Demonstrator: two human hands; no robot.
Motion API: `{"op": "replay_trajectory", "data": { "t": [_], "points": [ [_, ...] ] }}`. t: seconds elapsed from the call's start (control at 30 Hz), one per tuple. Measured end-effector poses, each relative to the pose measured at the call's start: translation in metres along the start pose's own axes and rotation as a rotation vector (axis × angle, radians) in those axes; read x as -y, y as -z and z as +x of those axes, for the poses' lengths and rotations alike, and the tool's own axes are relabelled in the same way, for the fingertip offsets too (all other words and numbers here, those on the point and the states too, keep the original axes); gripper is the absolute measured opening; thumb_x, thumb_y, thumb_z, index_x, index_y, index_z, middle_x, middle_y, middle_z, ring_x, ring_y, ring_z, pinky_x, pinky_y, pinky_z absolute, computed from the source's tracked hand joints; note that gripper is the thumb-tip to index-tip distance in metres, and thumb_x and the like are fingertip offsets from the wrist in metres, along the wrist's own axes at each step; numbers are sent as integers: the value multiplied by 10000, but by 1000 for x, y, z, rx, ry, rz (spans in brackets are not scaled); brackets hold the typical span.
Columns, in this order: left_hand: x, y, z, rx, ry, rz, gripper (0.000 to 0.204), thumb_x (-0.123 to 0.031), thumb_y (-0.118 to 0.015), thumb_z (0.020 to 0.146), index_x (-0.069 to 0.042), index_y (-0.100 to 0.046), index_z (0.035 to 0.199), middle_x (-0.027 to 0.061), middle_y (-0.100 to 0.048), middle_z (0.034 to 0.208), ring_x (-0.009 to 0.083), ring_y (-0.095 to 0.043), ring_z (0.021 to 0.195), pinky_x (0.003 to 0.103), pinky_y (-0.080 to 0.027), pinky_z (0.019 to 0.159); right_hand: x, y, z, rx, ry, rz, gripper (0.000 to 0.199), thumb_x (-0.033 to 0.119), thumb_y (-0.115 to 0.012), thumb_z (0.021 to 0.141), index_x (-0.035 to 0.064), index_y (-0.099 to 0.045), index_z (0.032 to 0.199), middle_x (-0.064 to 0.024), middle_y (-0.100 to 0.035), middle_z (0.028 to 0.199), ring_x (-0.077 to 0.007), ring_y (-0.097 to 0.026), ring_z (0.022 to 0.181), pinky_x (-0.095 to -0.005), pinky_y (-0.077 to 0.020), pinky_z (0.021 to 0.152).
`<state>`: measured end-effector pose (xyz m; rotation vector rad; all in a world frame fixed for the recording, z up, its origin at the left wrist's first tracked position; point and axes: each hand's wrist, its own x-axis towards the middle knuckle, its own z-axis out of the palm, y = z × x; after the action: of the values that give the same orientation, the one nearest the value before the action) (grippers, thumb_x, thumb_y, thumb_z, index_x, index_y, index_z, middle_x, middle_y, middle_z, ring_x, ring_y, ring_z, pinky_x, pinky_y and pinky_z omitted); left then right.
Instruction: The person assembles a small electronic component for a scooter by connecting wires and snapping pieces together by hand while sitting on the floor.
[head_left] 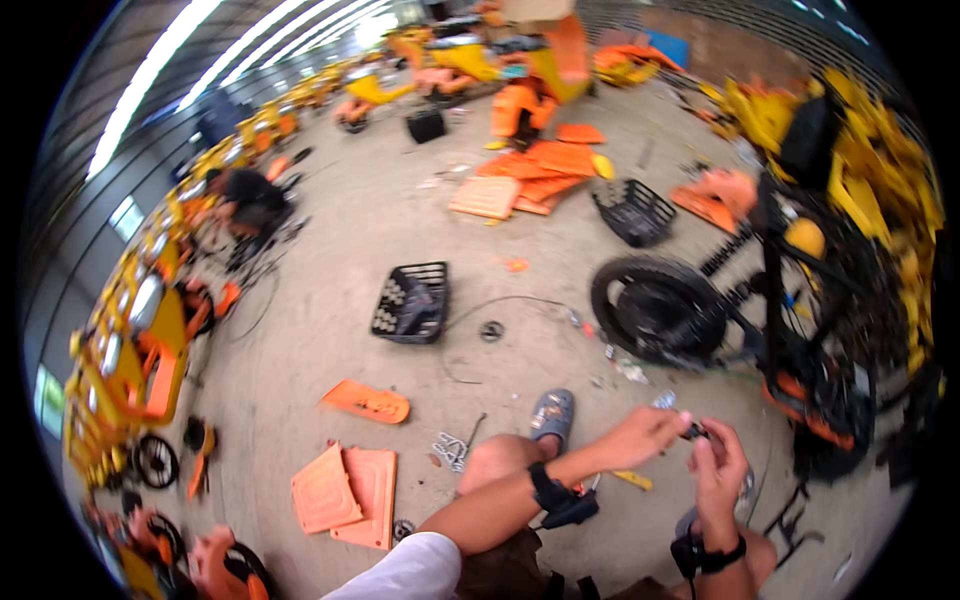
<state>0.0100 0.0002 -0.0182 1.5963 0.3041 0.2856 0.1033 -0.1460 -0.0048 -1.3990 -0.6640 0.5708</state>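
Note:
My left hand reaches across from the left, its fingertips closed on one end of a small dark part. Opposite it, my right hand pinches the same part between thumb and fingers. The part is too small and blurred to name. Both hands are raised above the floor near my knees, close to the stripped black scooter frame with its wheel lying to the right. Below my hands, a yellow-handled tool rests on the floor.
A black plastic basket stands ahead, another basket farther right. Orange panels lie at left, more orange panels beyond. Yellow body parts are heaped at right. A person crouches beside the scooter row.

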Motion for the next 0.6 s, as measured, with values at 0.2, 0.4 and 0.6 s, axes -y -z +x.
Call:
{"op": "replay_trajectory", "data": {
  "t": [0.2, 0.4, 0.6],
  "points": [
    [-11, 4, -9, -11, -82, 93, 489, -391, -421, 1000, 30, -596, 822, 28, -500, 617, 107, -424, 587, 302, -388, 543, -27, 8, 16, 67, -51, 45, 217, 116, -513, 962, -44, -598, 1081, -43, -566, 677, -76, -499, 542, -214, -394, 477],
    [4, 8, -6, -37, 20, 65, 521, -417, -405, 1000, 20, -577, 773, 25, -473, 601, 107, -414, 575, 305, -381, 535, -20, -3, 9, 67, 16, 66, 220, 88, -558, 919, -35, -590, 1099, -36, -584, 735, -76, -511, 574, -215, -408, 489],
    [9, -1, 7, 21, 23, 16, 488, -420, -407, 999, 6, -637, 935, 2, -485, 623, 90, -422, 584, 280, -378, 529, -18, 1, 15, 19, -99, 135, 199, 121, -544, 945, -15, -630, 1062, -29, -590, 754, -70, -500, 545, -215, -415, 494]
  ]
}}
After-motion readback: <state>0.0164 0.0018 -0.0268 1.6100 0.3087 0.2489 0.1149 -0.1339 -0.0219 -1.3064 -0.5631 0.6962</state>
